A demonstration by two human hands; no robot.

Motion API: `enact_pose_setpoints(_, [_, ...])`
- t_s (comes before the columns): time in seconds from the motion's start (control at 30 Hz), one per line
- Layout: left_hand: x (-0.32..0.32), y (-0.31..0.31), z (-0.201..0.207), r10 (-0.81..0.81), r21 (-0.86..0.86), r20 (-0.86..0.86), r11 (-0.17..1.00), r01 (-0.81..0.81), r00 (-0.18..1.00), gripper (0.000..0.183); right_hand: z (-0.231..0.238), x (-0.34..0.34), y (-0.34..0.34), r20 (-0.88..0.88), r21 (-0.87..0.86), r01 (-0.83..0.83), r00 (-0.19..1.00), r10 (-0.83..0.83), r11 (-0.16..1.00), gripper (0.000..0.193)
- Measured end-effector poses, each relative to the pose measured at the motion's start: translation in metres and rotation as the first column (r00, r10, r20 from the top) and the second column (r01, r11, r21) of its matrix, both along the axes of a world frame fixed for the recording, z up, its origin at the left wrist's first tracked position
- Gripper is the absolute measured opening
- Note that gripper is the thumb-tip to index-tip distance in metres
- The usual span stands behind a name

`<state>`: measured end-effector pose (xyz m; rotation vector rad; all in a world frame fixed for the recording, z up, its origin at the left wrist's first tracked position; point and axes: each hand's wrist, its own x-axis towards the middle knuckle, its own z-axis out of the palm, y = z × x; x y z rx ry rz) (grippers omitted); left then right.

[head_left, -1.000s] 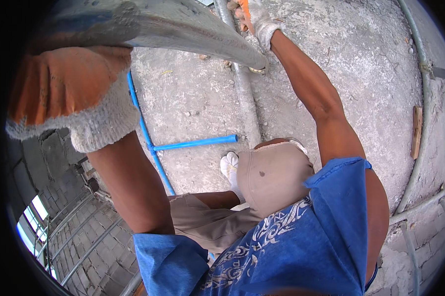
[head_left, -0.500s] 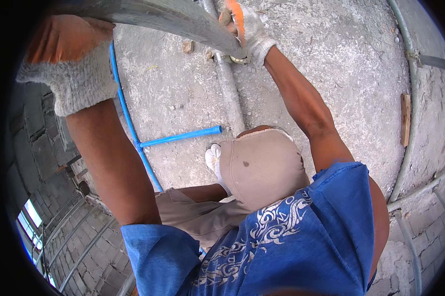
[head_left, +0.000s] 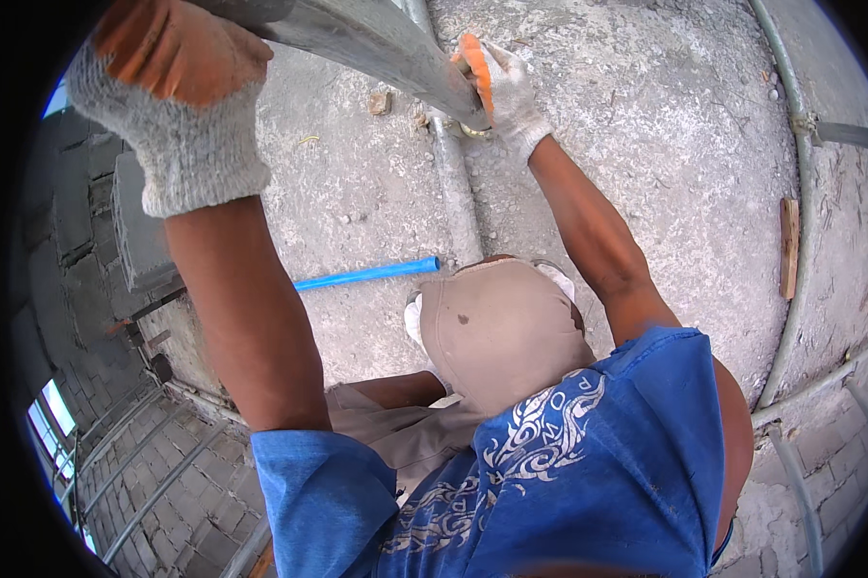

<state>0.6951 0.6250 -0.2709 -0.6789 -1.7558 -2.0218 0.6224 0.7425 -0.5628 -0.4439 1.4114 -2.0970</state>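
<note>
A thick grey metal pipe (head_left: 376,60) slants down from the top edge to the middle of the view. My left hand (head_left: 179,82), in a knit glove with an orange coated palm, is closed around its upper part; the fingertips are partly hidden. Close to the pipe's lower end, my right hand (head_left: 506,91) wears a matching glove and has its fingers curled against the pipe's side. That end sits just over a second grey pipe (head_left: 456,188) lying along the concrete floor, with a small yellowish ring-like edge showing at the meeting point.
On the floor to the left lies a blue plastic pipe (head_left: 371,273), partly behind my left arm. A small stone chunk (head_left: 380,103) is near the pipes. At the right are a long metal tube (head_left: 805,193) and a wooden strip (head_left: 789,249). Stacked blocks (head_left: 73,260) stand far left.
My view has shifted slightly. Both hands remain at the pipe; the left hand appears higher and further right, and the right hand slightly lower. My left arm now covers more of the blue pipe.
</note>
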Motion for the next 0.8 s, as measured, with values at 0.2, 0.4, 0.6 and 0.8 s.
enact_pose_setpoints(0.2, [0.014, -0.021, -0.013, 0.022, 0.047, 0.089, 0.999, -0.026, 0.996, 0.059, -0.003, -0.029, 0.005, 0.062, 0.033, -0.079, 0.995, 0.076, 0.996, 0.027])
enact_pose_setpoints(0.4, [0.016, -0.022, -0.015, 0.035, 0.04, 0.116, 0.998, -0.04, 0.993, 0.065, -0.012, -0.016, 0.0, -0.116, 0.01, 0.02, 0.993, -0.019, 1.0, 0.029])
enact_pose_setpoints(0.6, [0.022, -0.018, -0.015, 0.047, 0.051, 0.13, 0.997, -0.054, 0.99, 0.07, -0.02, -0.014, -0.005, -0.159, 0.042, 0.142, 0.978, -0.133, 0.989, 0.028])
enact_pose_setpoints(0.8, [0.021, -0.018, -0.017, 0.046, 0.05, 0.137, 0.997, -0.053, 0.989, 0.076, -0.028, -0.017, 0.004, -0.115, -0.041, 0.045, 0.992, -0.049, 0.998, 0.029])
